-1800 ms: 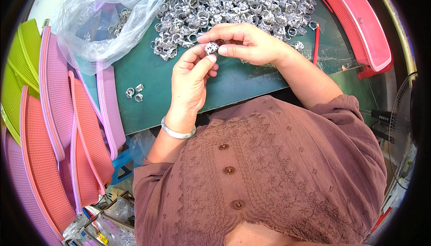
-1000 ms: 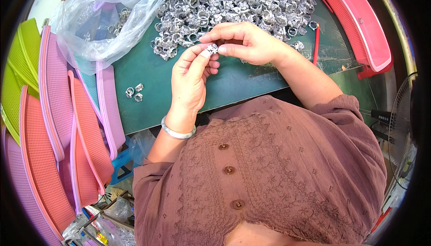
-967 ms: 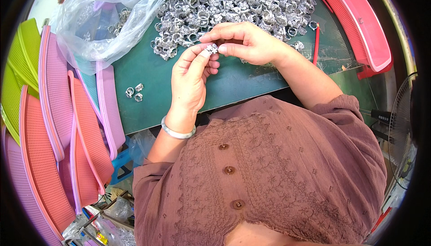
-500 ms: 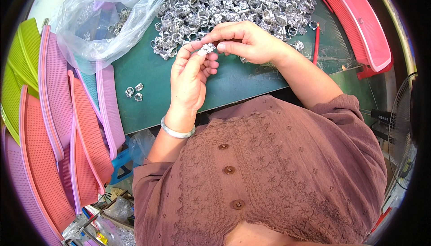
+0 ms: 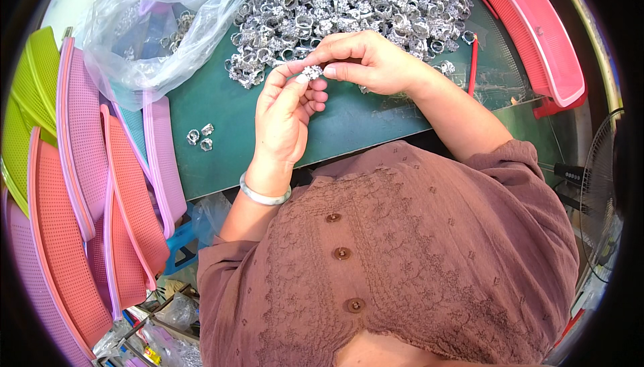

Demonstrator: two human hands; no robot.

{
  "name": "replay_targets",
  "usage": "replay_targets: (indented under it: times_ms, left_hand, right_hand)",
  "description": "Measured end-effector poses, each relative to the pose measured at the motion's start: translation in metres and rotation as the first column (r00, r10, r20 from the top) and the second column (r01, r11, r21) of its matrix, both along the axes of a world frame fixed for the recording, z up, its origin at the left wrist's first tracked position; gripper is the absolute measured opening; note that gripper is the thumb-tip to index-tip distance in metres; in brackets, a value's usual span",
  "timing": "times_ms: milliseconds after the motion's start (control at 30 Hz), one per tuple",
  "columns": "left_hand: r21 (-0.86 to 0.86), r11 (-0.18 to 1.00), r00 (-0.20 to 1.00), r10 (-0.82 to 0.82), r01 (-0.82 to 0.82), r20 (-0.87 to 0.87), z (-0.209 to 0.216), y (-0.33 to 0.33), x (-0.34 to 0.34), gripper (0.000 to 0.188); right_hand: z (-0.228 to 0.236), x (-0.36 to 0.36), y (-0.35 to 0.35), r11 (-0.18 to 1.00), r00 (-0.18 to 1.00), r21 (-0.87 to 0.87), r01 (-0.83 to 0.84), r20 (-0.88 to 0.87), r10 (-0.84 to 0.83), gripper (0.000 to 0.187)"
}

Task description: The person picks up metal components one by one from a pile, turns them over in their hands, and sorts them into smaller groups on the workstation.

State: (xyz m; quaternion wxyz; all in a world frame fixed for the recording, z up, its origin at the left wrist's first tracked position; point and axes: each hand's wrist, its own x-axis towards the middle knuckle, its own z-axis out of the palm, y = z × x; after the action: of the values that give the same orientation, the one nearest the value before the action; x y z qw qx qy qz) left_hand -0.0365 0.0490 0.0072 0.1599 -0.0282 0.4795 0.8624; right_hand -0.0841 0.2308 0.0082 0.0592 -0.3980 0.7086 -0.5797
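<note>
A silver ring with a sparkling stone cluster is pinched between the thumb and fingers of my left hand. From the other side my right hand reaches in with thumb and forefinger, and its fingertips meet the same ring. The band is mostly covered by fingers. Just beyond both hands lies a large heap of similar silver rings. Three loose rings sit apart on the green table, left of my left hand.
A clear plastic bag with some rings stands at the far left. Purple, coral and green perforated baskets crowd the left edge. A red pen-like stick and a pink basket are at the right, with a fan nearer.
Both hands stay in nearly the same place. The ring between the fingers has turned very slightly.
</note>
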Motion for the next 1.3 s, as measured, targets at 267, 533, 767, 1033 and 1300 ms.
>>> replay_targets:
  times_ms: [267,533,767,1033,1300]
  left_hand:
    - [-0.006,1.0,1.0,-0.004,0.004,0.003,0.0007,-0.0005,0.0,0.016]
    - [0.002,1.0,1.0,-0.003,0.003,0.004,0.0001,-0.0008,-0.0003,0.016]
    - [0.01,1.0,1.0,0.016,-0.016,0.005,-0.0012,-0.0008,0.0001,0.015]
    - [0.02,1.0,1.0,0.023,-0.023,-0.001,-0.0021,-0.0011,0.0,0.011]
    - [0.009,1.0,1.0,0.021,-0.021,0.001,-0.0013,-0.0016,0.0007,0.011]
  right_hand:
    - [-0.0007,-0.0012,-0.0002,1.0,1.0,-0.005,0.002,-0.005,-0.002,0.028]
    - [-0.0025,-0.002,0.0,1.0,1.0,0.006,0.018,-0.009,-0.018,0.026]
    - [-0.0021,-0.0017,-0.0001,1.0,1.0,-0.009,0.009,-0.016,-0.009,0.026]
    - [-0.0009,-0.0017,-0.0002,1.0,1.0,-0.009,-0.001,-0.014,0.001,0.024]
    - [-0.0028,-0.0019,-0.0006,1.0,1.0,-0.005,0.011,-0.021,-0.011,0.023]
